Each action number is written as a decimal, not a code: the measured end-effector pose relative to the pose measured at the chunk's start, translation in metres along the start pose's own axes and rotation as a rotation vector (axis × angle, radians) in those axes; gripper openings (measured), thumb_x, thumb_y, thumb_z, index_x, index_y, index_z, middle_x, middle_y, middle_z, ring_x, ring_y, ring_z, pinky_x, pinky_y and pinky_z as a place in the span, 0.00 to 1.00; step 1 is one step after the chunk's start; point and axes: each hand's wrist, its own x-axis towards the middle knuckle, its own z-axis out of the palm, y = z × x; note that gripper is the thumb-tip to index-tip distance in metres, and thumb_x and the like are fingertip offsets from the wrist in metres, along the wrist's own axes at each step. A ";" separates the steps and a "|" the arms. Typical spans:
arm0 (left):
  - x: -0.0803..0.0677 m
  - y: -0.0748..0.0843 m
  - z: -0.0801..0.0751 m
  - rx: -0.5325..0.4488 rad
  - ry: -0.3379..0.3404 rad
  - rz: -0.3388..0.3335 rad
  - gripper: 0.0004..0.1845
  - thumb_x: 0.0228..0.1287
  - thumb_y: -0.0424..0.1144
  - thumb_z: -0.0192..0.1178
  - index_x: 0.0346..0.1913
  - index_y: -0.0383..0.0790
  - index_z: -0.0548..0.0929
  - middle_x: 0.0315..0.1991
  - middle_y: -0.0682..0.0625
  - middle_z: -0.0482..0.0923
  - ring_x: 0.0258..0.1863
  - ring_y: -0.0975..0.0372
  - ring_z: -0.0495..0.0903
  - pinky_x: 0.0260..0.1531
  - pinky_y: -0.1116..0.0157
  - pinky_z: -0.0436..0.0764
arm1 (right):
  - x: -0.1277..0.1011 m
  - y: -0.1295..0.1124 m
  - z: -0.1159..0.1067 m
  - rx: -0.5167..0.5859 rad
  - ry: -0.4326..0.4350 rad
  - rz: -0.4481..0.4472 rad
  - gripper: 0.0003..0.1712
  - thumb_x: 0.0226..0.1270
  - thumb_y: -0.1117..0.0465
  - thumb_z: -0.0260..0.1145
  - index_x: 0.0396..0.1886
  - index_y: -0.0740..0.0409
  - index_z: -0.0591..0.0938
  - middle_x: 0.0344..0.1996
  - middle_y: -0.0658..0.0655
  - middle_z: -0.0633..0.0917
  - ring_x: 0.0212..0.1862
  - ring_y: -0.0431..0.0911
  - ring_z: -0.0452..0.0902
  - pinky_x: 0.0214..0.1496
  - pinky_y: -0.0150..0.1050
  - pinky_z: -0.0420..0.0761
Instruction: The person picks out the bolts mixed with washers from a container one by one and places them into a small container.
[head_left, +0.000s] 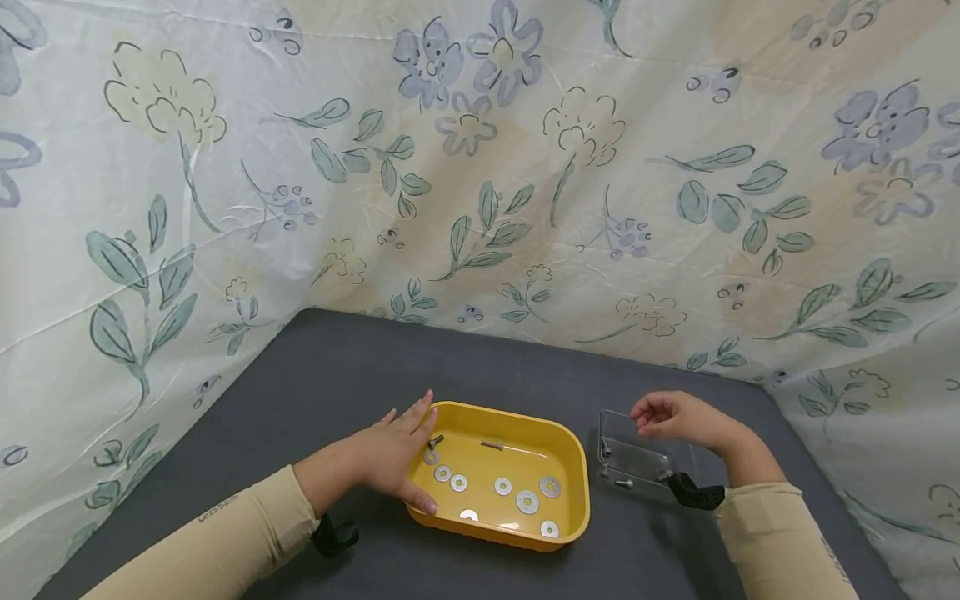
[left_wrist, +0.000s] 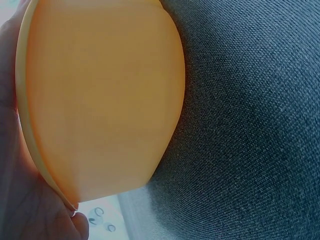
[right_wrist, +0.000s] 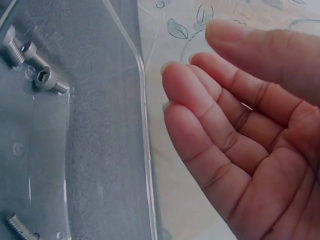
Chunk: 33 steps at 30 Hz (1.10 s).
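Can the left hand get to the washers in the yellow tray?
Probably yes: the left hand rests on the yellow tray rim, the washers lie uncovered inside, nothing between.

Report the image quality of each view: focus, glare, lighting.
Head view: even, soft light, sharp throughout; the metal washers in the yellow plastic tray read clearly. Left wrist view: the tray's wall fills the frame, blurred and glowing orange, while the grey woven cloth is crisp. Right wrist view: the right hand is slightly soft; the clear acrylic plate shows faint reflections.
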 end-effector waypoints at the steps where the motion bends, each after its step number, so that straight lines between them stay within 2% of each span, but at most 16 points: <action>1: 0.000 0.000 0.000 0.000 0.000 0.001 0.69 0.32 0.80 0.54 0.72 0.39 0.41 0.72 0.46 0.24 0.71 0.55 0.35 0.65 0.47 0.45 | 0.000 0.000 0.000 -0.001 -0.001 -0.003 0.15 0.60 0.61 0.64 0.44 0.65 0.76 0.36 0.61 0.79 0.40 0.58 0.76 0.39 0.38 0.79; 6: 0.001 0.000 0.001 -0.002 -0.001 0.002 0.69 0.32 0.80 0.54 0.72 0.39 0.41 0.72 0.46 0.23 0.71 0.55 0.34 0.65 0.47 0.45 | 0.003 -0.005 -0.002 -0.015 0.005 0.001 0.18 0.59 0.57 0.66 0.43 0.64 0.77 0.37 0.64 0.79 0.42 0.60 0.75 0.40 0.38 0.79; 9: 0.001 -0.001 0.000 -0.004 -0.004 0.002 0.69 0.32 0.80 0.54 0.72 0.39 0.41 0.71 0.46 0.23 0.71 0.55 0.34 0.65 0.47 0.45 | 0.004 -0.008 -0.002 -0.021 0.000 -0.004 0.20 0.58 0.55 0.67 0.44 0.63 0.77 0.38 0.65 0.79 0.41 0.58 0.75 0.40 0.38 0.79; 16: 0.001 0.000 -0.001 -0.003 -0.013 0.001 0.69 0.32 0.80 0.54 0.72 0.39 0.41 0.71 0.46 0.23 0.71 0.56 0.33 0.65 0.47 0.45 | 0.004 -0.018 -0.003 -0.033 -0.006 -0.035 0.17 0.60 0.57 0.65 0.44 0.63 0.77 0.37 0.60 0.79 0.39 0.53 0.76 0.39 0.38 0.79; 22: 0.001 0.000 -0.001 -0.003 -0.016 -0.002 0.69 0.32 0.80 0.54 0.72 0.39 0.40 0.71 0.46 0.23 0.71 0.56 0.33 0.65 0.47 0.45 | 0.006 -0.031 -0.003 -0.047 -0.006 -0.046 0.17 0.59 0.58 0.66 0.44 0.63 0.77 0.37 0.60 0.79 0.39 0.50 0.75 0.40 0.37 0.79; 29: 0.001 0.000 0.000 0.001 -0.012 -0.002 0.69 0.32 0.80 0.54 0.72 0.39 0.40 0.71 0.46 0.23 0.71 0.56 0.34 0.65 0.47 0.45 | 0.012 -0.047 0.001 -0.057 -0.022 -0.069 0.14 0.60 0.62 0.65 0.44 0.64 0.77 0.37 0.60 0.79 0.40 0.52 0.75 0.41 0.38 0.79; 33: 0.001 -0.001 0.000 0.004 -0.009 0.000 0.69 0.32 0.80 0.53 0.72 0.39 0.41 0.71 0.46 0.23 0.71 0.55 0.34 0.65 0.47 0.45 | 0.017 -0.054 0.005 -0.061 -0.028 -0.083 0.15 0.59 0.60 0.66 0.43 0.62 0.77 0.37 0.61 0.79 0.40 0.55 0.75 0.42 0.37 0.79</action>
